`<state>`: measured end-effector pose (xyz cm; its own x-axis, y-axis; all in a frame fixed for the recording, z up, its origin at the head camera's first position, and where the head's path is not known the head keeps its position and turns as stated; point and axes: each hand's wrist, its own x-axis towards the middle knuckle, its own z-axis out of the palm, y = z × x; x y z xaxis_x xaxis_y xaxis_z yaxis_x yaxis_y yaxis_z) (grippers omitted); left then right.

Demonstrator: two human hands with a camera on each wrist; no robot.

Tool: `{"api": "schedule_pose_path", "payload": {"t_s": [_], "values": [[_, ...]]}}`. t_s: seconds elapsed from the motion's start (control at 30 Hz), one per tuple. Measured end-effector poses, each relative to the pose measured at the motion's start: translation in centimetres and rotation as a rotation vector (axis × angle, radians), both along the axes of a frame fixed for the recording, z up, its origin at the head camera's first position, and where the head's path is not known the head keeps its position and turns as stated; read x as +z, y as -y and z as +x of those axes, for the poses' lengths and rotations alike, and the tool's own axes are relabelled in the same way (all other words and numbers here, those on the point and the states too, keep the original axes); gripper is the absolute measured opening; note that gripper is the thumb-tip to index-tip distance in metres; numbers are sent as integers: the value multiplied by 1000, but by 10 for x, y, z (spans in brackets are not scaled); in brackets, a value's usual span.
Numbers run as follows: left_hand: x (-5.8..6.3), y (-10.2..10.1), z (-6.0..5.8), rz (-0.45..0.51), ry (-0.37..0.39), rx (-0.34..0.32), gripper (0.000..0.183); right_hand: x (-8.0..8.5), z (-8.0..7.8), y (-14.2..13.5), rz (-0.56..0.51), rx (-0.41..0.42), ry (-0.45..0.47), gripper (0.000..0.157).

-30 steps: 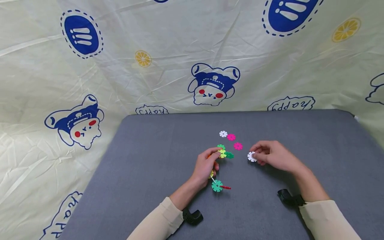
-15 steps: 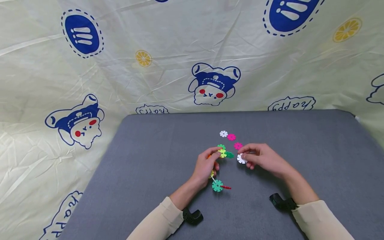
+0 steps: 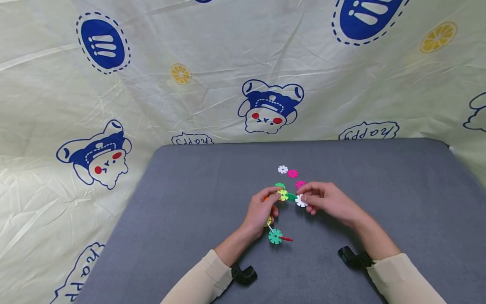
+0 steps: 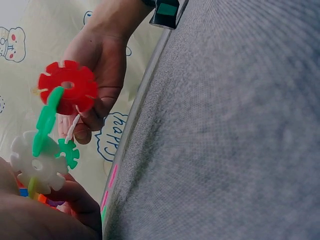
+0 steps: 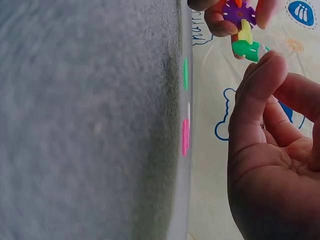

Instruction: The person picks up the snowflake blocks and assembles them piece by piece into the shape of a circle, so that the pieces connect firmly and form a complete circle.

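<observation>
Head: above the tabletop [image 3: 197, 215], the left hand [image 3: 260, 211] is clamping its fingers [image 3: 270, 198] on a disc chain [image 3: 283, 195], the right hand [image 3: 328, 200] pinching a white disc [image 3: 300, 201]; left wrist: it's meeting the chain's green disc [image 4: 69, 152]; right wrist: likely slotting in, needing aligned pressing

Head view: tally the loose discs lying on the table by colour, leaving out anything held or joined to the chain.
Pink discs: 2
White disc: 1
Green disc: 1
Total: 4
</observation>
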<state>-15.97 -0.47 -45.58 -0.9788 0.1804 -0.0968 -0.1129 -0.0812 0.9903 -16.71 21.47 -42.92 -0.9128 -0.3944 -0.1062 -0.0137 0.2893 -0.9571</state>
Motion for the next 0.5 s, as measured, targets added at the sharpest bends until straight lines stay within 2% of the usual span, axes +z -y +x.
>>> {"api": "schedule_pose_path", "payload": {"t_s": [0.5], "values": [[-1, 0, 1, 24, -25, -39, 32, 0, 2, 7, -46, -38, -16, 25]]}}
